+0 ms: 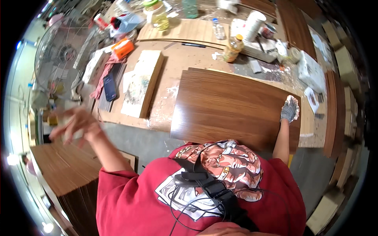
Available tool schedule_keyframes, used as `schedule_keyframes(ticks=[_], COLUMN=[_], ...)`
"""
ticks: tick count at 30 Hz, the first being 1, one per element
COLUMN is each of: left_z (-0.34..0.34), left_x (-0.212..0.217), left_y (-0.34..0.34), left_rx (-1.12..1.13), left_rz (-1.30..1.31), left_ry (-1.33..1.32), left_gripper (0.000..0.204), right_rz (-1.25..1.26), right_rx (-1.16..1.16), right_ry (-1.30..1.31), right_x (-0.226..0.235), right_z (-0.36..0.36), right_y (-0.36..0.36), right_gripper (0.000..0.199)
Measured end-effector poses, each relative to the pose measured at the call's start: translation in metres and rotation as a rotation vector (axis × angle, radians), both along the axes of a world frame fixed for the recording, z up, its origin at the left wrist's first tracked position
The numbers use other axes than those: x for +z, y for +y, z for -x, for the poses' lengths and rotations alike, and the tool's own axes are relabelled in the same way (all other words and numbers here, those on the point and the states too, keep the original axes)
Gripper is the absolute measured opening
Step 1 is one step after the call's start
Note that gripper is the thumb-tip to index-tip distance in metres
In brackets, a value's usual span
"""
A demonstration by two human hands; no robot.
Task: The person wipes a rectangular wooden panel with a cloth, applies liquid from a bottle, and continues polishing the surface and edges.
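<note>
A dark brown wood-grain panel [232,106] lies flat on the workbench in front of me. At its right end is my right hand [290,110] in a grey glove, pressed down and closed on a crumpled whitish cloth [296,106]; the fingertips are hard to make out. My bare left hand [76,125] is in the air to the left, blurred by motion, its fingers spread and nothing in them. Below that hand stands a tall stack of brown panels [67,165].
The workbench [163,100] carries a thick pale board [141,84], a phone [110,86], a bottle of yellow liquid [233,49] and a white foam block [311,72]. A wire-cage fan [59,55] stands at the left. Long brown boards [334,114] are at the right.
</note>
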State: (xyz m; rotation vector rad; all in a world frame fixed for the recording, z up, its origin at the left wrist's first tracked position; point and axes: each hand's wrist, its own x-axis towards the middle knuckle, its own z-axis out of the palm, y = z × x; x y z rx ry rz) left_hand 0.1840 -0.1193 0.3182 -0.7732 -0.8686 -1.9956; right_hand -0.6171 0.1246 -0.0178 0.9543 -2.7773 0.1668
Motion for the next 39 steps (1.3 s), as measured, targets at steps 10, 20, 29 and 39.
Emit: schedule_keyframes(ticks=[10,20,29,39], left_z=[0.131,0.090,0.064,0.154], left_x=[-0.227,-0.245,-0.241,-0.242], left_y=[0.127,0.137,0.110,0.084], left_rx=[0.518,0.890,0.654,0.812], left_rz=[1.235,1.025,1.003,1.105], left_ry=[-2.110,-1.992,-1.885,-1.658], left_gripper=[0.139,0.147,0.147,0.090], right_rz=[0.146,0.294,-0.006,0.022], right_rx=[0.033,0.867,1.267,0.063], right_ry=[-0.092,-0.199,-0.401,0.249], right_x=[0.000,0.017,0.094,0.091], right_z=[-0.136,-0.431,-0.495,-0.218], right_y=[-0.132,-0.231,-0.036,0.122], right_gripper=[0.048,0.057,0.053,0.033])
